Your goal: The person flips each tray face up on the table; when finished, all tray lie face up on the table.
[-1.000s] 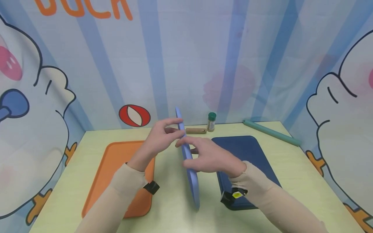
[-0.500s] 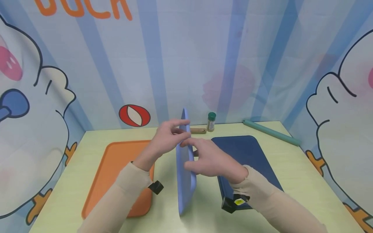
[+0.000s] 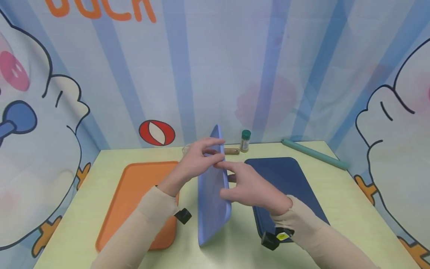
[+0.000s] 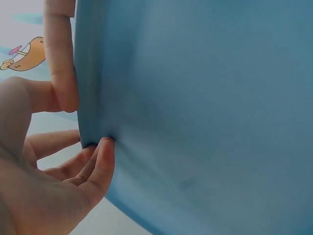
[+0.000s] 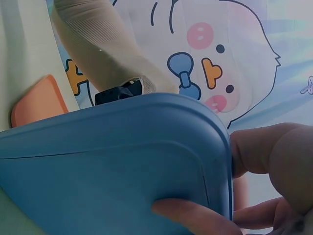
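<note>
In the head view a light blue rectangular tray (image 3: 212,209) stands steeply tilted over the middle of the table, a broad face turned to the left. My left hand (image 3: 201,158) grips its upper edge, fingers on both faces; the left wrist view shows these fingertips (image 4: 104,152) pressed at the raised rim. Just nearer and lower, my right hand (image 3: 252,185) holds the same edge. Up close in the right wrist view, one finger (image 5: 188,213) lies on the tray's flat face while others pass behind the rounded corner.
An orange tray (image 3: 142,209) lies flat on the left, a navy tray (image 3: 285,183) on the right. Along the back are a whisk (image 3: 231,151), partly hidden, a green-capped spice jar (image 3: 245,142) and a long teal stick (image 3: 314,154). Printed curtains (image 3: 215,74) enclose the table (image 3: 349,209).
The light blue tray has turned from nearly edge-on so its left face shows, its lower edge swinging left. Both hands have shifted slightly right, still holding it.
</note>
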`<act>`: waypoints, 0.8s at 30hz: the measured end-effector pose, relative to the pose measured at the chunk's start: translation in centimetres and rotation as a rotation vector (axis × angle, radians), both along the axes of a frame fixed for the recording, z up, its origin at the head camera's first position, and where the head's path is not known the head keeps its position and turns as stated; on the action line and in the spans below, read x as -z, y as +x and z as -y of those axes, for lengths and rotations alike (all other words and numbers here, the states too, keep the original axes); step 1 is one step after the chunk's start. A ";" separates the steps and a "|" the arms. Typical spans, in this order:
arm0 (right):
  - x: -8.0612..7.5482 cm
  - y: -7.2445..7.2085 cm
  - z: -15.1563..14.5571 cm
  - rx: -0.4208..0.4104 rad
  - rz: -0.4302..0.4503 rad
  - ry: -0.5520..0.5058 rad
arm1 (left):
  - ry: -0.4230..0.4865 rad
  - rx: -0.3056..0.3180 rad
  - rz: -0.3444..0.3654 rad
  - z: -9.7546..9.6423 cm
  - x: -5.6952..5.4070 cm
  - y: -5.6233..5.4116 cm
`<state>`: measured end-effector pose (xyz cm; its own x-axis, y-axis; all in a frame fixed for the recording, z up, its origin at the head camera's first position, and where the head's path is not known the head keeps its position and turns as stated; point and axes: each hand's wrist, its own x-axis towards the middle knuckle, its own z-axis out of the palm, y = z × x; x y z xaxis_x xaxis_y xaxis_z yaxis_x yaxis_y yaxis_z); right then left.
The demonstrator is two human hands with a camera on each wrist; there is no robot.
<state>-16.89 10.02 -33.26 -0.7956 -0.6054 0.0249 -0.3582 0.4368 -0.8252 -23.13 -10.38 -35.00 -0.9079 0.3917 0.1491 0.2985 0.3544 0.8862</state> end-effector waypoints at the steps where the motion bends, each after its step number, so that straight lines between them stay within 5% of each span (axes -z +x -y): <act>1: 0.1 -0.1 -0.1 -0.002 0.014 -0.018 | 0.003 0.005 0.002 0.0 0.0 0.0; 13: 1.7 -0.6 -1.2 0.032 0.183 -0.211 | -0.001 0.084 0.008 0.5 0.4 -0.1; 24: 2.7 -0.7 -2.3 0.088 0.250 -0.331 | 0.095 -0.007 -0.049 2.9 2.3 0.4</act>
<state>-17.63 12.30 -36.01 -0.8502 -0.5264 0.0056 -0.1019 0.1541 -0.9828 -22.77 -13.25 -37.35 -0.9013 0.3676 0.2293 0.3398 0.2714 0.9005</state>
